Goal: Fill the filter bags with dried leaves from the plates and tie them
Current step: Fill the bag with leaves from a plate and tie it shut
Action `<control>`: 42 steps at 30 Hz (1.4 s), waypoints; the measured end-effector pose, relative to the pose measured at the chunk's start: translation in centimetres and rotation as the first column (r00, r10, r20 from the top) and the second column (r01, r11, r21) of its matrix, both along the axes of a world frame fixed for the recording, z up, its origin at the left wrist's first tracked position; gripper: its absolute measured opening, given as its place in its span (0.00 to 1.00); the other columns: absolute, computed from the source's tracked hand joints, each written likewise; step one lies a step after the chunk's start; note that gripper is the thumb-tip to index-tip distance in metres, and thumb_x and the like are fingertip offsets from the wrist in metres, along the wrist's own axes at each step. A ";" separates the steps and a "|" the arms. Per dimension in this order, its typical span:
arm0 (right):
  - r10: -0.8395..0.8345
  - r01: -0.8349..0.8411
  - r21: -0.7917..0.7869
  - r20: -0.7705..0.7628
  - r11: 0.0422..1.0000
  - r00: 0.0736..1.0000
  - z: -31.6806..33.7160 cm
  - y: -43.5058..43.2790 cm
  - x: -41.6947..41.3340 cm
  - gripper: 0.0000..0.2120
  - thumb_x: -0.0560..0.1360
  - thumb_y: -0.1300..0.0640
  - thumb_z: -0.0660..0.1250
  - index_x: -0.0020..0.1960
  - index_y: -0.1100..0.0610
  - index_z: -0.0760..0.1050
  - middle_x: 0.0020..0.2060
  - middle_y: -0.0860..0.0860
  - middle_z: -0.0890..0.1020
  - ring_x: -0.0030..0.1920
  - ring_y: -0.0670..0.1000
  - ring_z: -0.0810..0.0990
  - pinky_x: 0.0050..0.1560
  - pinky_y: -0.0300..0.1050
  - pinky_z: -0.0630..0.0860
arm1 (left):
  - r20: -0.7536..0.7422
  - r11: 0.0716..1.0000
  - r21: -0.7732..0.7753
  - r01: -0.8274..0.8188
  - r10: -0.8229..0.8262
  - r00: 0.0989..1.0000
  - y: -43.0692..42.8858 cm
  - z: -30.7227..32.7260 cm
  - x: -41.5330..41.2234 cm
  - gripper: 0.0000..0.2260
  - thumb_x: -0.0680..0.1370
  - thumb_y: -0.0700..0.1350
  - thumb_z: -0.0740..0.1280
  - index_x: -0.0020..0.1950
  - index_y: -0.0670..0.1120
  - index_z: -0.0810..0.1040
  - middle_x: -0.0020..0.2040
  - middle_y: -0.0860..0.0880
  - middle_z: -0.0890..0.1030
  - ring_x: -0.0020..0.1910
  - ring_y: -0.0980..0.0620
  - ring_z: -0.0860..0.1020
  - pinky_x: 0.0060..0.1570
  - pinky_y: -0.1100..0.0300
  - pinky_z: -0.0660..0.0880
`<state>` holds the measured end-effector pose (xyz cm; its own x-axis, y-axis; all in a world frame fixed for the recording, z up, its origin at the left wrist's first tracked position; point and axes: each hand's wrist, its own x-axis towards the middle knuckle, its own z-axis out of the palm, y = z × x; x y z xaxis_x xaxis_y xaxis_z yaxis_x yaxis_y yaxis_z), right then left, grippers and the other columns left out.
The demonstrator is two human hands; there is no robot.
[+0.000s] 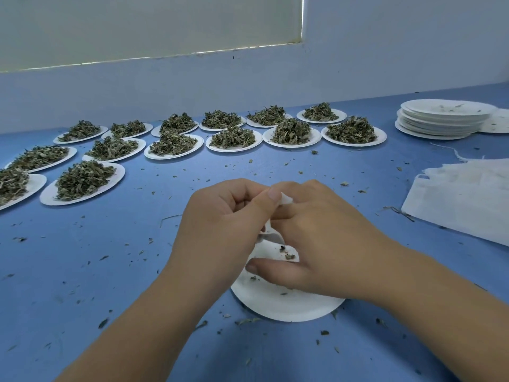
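Observation:
A small white filter bag [271, 248] sits between my two hands above a nearly bare white paper plate [286, 307] near the front of the blue table. My left hand [220, 216] pinches the bag's top edge with curled fingers. My right hand [316, 238] wraps round the bag from the right, thumb along its lower side. A few leaf crumbs cling to the bag and the plate. Most of the bag is hidden by my fingers. Several plates heaped with dried leaves [82, 179] stand in rows across the back and left.
A stack of used white plates [440, 119] stands at the back right. A pile of white filter cloth [465, 194] lies at the right edge. Leaf crumbs litter the blue table [110, 271]. A pale wall runs behind the plates.

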<state>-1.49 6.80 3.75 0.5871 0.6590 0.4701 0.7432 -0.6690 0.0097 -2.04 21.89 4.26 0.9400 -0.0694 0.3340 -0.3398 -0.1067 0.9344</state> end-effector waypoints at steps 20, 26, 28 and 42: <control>-0.278 0.321 0.007 -0.479 0.947 0.832 1.2 -4.6 1.5 0.11 0.78 0.52 0.62 0.57 0.40 0.77 0.47 0.36 0.74 0.46 0.36 0.73 0.42 0.28 0.66 | 0.212 0.923 0.040 -0.382 0.366 0.906 3.1 0.5 1.9 0.08 0.73 0.55 0.67 0.40 0.54 0.81 0.24 0.57 0.70 0.25 0.55 0.65 0.30 0.56 0.65; -0.352 0.271 -0.232 -0.472 0.934 0.809 0.1 -3.5 1.0 0.19 0.77 0.63 0.56 0.63 0.50 0.76 0.58 0.44 0.75 0.57 0.48 0.74 0.56 0.46 0.74 | 0.282 0.902 0.099 -0.420 0.379 0.881 3.4 0.5 1.9 0.07 0.78 0.50 0.67 0.40 0.54 0.80 0.26 0.55 0.72 0.26 0.54 0.67 0.27 0.59 0.66; -0.361 0.260 -0.269 -0.461 0.927 0.811 -0.2 -3.3 0.8 0.16 0.76 0.62 0.56 0.57 0.55 0.78 0.56 0.47 0.75 0.54 0.51 0.76 0.54 0.51 0.75 | 0.292 0.900 0.112 -0.421 0.375 0.880 3.4 0.4 1.9 0.07 0.78 0.50 0.67 0.40 0.54 0.80 0.26 0.56 0.72 0.25 0.56 0.67 0.26 0.63 0.66; -0.164 0.072 -0.217 -0.443 0.973 0.881 -0.6 -2.0 -0.3 0.28 0.73 0.67 0.57 0.66 0.43 0.72 0.63 0.37 0.68 0.61 0.43 0.67 0.56 0.44 0.72 | 0.303 0.901 0.134 -0.412 0.358 0.883 3.4 0.5 1.9 0.08 0.78 0.49 0.67 0.39 0.55 0.79 0.28 0.54 0.73 0.25 0.60 0.66 0.26 0.70 0.65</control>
<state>-1.75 4.80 3.11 0.7847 0.6198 0.0055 0.6109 -0.7719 -0.1760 -0.11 25.27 4.78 0.7833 0.1930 0.5909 -0.4668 -0.4449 0.7643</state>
